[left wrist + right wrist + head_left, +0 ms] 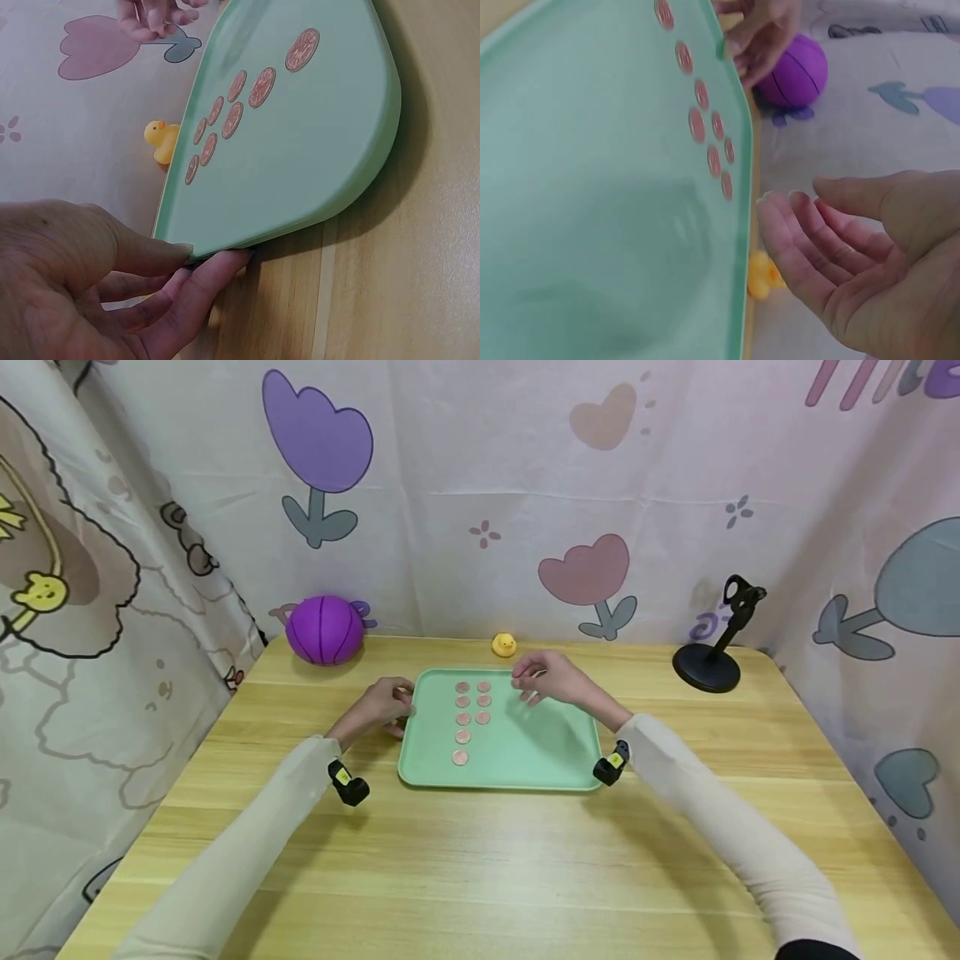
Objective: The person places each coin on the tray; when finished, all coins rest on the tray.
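A mint-green tray lies on the wooden table, bearing copper-coloured coins in two columns. The left column has several coins, the right one three, all lying flat. At the tray's left edge, my left hand pinches the rim; the left wrist view shows the thumb on top and fingers beneath. My right hand hovers over the tray's far right part, to the right of the coins. Its fingers are loosely bent with the thumb near them, and I see nothing between them.
A purple ball sits at the table's back left. Just behind the tray is a small yellow rubber duck. A black stand with a round base stands at the back right. Patterned curtains hang behind the table.
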Demonstrator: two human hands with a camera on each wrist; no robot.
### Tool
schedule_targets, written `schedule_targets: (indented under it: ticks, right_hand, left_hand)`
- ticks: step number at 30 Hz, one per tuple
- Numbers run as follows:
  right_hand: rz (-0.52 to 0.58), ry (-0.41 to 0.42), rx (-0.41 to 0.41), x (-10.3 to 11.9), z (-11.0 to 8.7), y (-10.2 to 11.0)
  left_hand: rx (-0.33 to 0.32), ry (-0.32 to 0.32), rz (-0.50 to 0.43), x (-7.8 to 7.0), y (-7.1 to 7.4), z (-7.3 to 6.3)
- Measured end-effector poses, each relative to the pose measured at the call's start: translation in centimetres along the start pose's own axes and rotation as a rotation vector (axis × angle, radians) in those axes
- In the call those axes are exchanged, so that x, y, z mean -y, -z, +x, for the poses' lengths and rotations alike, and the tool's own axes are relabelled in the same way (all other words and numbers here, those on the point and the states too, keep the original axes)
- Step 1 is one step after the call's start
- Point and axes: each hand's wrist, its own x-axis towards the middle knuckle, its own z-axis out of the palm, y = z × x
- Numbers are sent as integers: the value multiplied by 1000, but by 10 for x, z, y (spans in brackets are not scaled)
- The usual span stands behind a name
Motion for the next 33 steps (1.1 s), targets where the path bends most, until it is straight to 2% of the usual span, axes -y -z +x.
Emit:
schedule_targets:
  ticks: [8,12,21,28,33]
  right_hand:
    - [-93,68,-38,-18,-17,28]
    - [-140,68,-72,-29,-31,44]
    - [-244,106,-136,-64,-60,80]
    - [-248,40,-83,-91,-79,101]
    - [-252,24,15,-110,-88,110]
  left_hand:
    - [0,-2,-13,0,0,1]
    - [0,-2,-8,1,-1,0]
    - [0,-1,-6,1,0,1]
    - [-2,3,-15,2,0,1]
    - [0,7,-15,1,1,1]
